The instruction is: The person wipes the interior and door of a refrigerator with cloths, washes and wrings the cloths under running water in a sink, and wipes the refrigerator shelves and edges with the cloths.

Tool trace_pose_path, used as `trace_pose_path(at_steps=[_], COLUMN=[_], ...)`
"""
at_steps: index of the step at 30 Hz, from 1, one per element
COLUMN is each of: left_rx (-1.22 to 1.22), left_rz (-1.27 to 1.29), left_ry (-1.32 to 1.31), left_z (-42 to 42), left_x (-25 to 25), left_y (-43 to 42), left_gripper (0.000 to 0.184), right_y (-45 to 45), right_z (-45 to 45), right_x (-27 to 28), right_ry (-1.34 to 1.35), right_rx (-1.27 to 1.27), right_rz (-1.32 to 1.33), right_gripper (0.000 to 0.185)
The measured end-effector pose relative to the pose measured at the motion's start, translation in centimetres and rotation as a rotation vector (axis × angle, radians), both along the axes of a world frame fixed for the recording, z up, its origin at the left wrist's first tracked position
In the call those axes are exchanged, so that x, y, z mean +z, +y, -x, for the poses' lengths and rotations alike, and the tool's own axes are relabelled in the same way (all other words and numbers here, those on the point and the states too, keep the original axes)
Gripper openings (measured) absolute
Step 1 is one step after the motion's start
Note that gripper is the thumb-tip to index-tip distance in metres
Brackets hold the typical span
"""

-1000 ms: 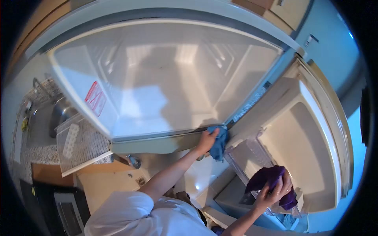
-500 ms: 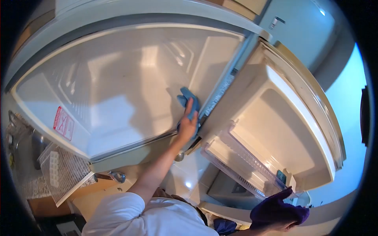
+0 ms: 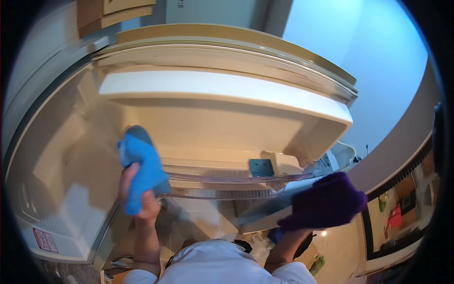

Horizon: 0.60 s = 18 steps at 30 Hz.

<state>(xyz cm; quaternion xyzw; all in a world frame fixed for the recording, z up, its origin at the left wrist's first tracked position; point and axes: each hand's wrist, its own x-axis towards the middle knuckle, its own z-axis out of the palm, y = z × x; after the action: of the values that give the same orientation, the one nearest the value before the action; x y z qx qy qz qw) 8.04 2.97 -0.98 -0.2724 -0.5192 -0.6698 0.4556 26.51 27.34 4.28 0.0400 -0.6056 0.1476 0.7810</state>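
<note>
My left hand point(image 3: 147, 204) is closed around a bunched blue cloth point(image 3: 144, 163), held up before the hinge-side end of the open refrigerator door point(image 3: 227, 125). I cannot tell if the cloth touches the door. A purple cloth point(image 3: 328, 201) drapes over my right hand point(image 3: 299, 233) and hides most of its fingers; this hand is below the door's free end. A clear plastic door rack point(image 3: 222, 179) runs between the two hands. Behind it sit a teal piece point(image 3: 261, 167) and a small cream box point(image 3: 287, 163).
The refrigerator compartment point(image 3: 61, 156) lies open on the left, with a red-and-white label point(image 3: 45, 240) on its wall. Tiled floor point(image 3: 201, 217) shows below the door. A dark-framed mirror or glass panel point(image 3: 402, 208) stands at the right.
My view has swung right, bringing the door to the centre. My left hand has lifted the blue cloth off the compartment's edge and toward the door. The purple cloth stays in my right hand, now higher in view.
</note>
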Motion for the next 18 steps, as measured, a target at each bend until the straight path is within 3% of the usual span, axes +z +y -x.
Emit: trace_pose_path(at_steps=[2, 5, 6, 9, 11, 12, 13, 14, 15, 16, 17, 18], left_rx=[0.115, 0.255, 0.223, 0.261, 0.195, 0.129, 0.134, 0.141, 0.142, 0.131, 0.088, 0.048], left_rz=[0.554, 0.609, 0.509, 0.425, 0.365, 0.295, 0.295, 0.276, 0.255, 0.254, 0.228, 0.204], left_ry=[0.025, 0.042, 0.048, -0.011, -0.049, -0.084, -0.073, -0.08, -0.09, -0.089, -0.116, -0.143], left_z=[-0.5, -0.6, -0.3, -0.1, 0.3, 0.3, 0.2, 0.1, -0.1, -0.2, -0.3, -0.3], left_x=[1.1, 0.4, 0.1, -0.9, -1.6, -1.7, -1.7, -1.6, -1.6, -1.6, -1.5, -1.6], left_y=[2.0, 4.0, 4.5, 4.9, 5.2, 5.1, 4.9, 5.0, 5.3, 5.6, 5.8, 5.8], left_gripper=[0.044, 0.036, 0.036, 0.039, 0.042, 0.044, 0.044, 0.044, 0.045, 0.045, 0.044, 0.043], right_y=[-0.8, -1.2, -0.7, 3.4, 5.9, 8.1, 8.3, 9.4, 12.1, 9.9, 10.7, 11.3], right_z=[0.8, 1.7, 2.1, 3.2, 1.4, 1.2, 0.0, -0.5, -1.7, -1.1, -1.2, -1.5], right_x=[-2.3, -6.1, -8.0, -17.3, -15.3, -21.5, -20.3, -21.8, -21.6, -15.4, -13.9, -13.2], right_ry=[-0.105, -0.382, -0.471, -0.756, -1.056, -0.808, -0.822, -0.586, -0.579, -0.325, -0.325, -0.201], right_rx=[0.099, 0.293, 0.352, 0.491, 0.407, 0.151, 0.221, 0.368, 0.082, -0.155, -0.166, 0.036], right_rz=[-0.12, -0.282, -0.281, 0.039, 0.188, 0.052, 0.316, 0.629, 0.548, 0.386, 0.387, 0.502], right_gripper=[0.024, 0.024, 0.024, 0.025, 0.028, 0.029, 0.03, 0.029, 0.044, 0.033, 0.033, 0.036])
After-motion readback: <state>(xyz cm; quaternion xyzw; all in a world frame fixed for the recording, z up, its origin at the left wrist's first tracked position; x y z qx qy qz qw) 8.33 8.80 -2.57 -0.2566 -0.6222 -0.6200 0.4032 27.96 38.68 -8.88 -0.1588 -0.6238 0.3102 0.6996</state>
